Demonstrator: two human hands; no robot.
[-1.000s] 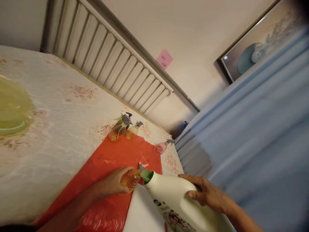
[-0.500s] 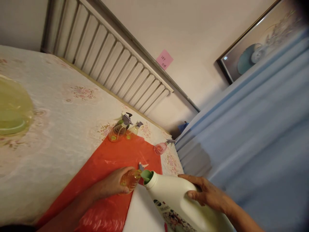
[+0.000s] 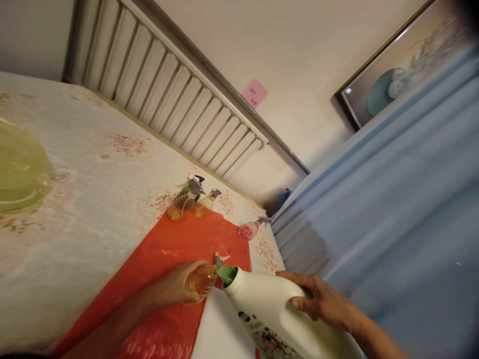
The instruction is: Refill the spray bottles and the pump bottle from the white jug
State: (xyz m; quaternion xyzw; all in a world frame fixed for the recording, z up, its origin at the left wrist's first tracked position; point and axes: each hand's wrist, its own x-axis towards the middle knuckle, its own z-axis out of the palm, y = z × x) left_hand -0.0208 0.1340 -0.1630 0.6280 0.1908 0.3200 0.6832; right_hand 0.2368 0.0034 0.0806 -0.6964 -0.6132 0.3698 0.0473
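Observation:
A small clear bottle [image 3: 202, 280], which looks amber over the red sheet, is held tilted in my left hand [image 3: 177, 284], its neck pointing right. My right hand [image 3: 318, 299] grips a large cream detergent jug [image 3: 267, 294] by its handle and holds it tipped over. The jug's green pouring spout [image 3: 226, 274] meets the bottle's mouth, or nearly so; I cannot make out a stream between them. Just behind the bottle's neck lies a grey spray head [image 3: 218, 259] on the red plastic sheet [image 3: 175, 239].
Several spray bottles stand farther back, among them a clear one [image 3: 183, 202] and a pink one [image 3: 249, 229]. A yellow-green translucent basin [image 3: 22, 164] sits on the flowered tablecloth [image 3: 93, 194] at left. A radiator [image 3: 168, 85] lines the wall; a blue curtain [image 3: 374, 214] hangs at right.
Almost nothing differs. Both hands keep their hold, and the bottle and jug stay at the same tilt, with only a slight shift of the view.

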